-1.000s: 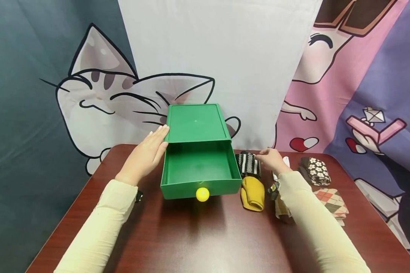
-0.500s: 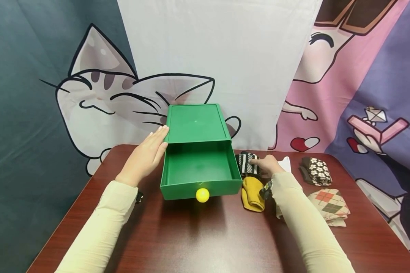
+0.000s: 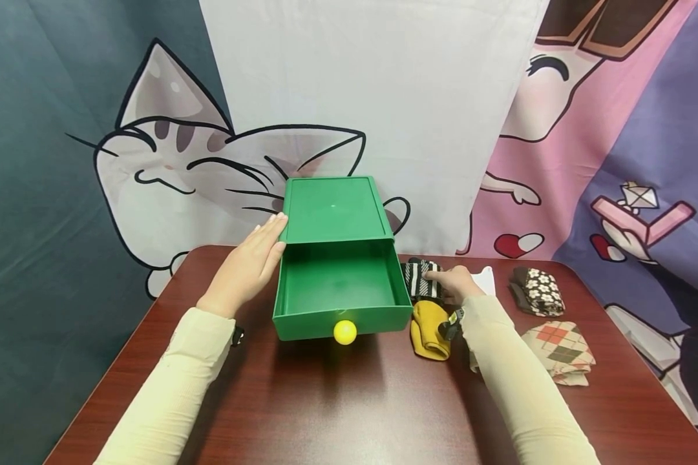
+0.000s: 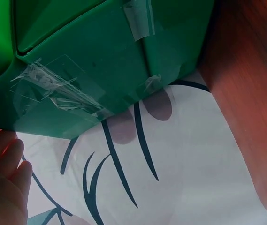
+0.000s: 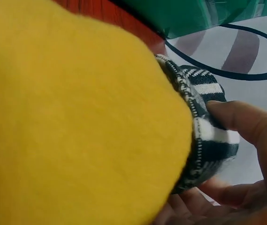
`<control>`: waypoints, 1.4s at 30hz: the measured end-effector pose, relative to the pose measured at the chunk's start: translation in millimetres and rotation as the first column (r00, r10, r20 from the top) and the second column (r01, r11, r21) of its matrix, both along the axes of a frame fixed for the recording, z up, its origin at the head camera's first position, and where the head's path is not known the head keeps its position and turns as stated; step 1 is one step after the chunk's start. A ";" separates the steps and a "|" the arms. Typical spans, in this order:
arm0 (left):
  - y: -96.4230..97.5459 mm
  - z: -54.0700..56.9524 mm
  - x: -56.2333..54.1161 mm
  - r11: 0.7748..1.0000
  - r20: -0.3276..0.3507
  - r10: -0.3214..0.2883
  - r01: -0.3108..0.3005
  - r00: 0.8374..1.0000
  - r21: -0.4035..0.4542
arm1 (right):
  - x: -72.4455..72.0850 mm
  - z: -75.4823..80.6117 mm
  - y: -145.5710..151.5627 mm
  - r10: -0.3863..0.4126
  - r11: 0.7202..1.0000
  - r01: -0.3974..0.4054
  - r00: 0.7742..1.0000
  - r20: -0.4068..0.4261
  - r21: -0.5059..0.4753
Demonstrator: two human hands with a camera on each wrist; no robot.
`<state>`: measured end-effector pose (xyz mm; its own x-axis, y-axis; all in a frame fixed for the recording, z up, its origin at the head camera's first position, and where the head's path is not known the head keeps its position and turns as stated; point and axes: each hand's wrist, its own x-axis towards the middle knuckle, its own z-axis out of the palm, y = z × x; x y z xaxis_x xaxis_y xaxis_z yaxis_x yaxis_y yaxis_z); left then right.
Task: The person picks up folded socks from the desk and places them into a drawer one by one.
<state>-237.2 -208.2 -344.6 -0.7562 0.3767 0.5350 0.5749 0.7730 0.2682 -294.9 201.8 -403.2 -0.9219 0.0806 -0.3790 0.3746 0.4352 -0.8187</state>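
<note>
My left hand (image 3: pixel 245 266) rests with straight fingers against the left side of the green box (image 3: pixel 334 208). The box's drawer (image 3: pixel 308 323) is pulled out, with a round yellow knob (image 3: pixel 344 332) on its front. Right of the drawer, my right hand (image 3: pixel 459 283) grips the folded black-and-white striped sock (image 3: pixel 419 281). In the right wrist view its thumb (image 5: pixel 239 119) lies on top of the striped sock (image 5: pixel 215 140) and the fingers curl underneath. A folded yellow sock (image 3: pixel 432 330) lies just in front of it and fills much of that view.
Farther right on the brown table (image 3: pixel 349 413) lie a flower-patterned folded sock (image 3: pixel 539 292) and an argyle one (image 3: pixel 561 352). A white item (image 3: pixel 485 280) is partly hidden behind my right hand. Clear tape (image 4: pixel 53 86) shows on the box's side.
My right hand has come down and slightly left onto the striped sock and taken hold of it; it has barely moved in the last half second. The left hand and drawer stay put.
</note>
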 end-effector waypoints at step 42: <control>0.2 1.6 0.7 1.000 0.031 0.011 -0.010 0.999 -0.006 | 36.0 72.4 2.8 -0.103 0.943 0.005 0.955 -0.279 -0.331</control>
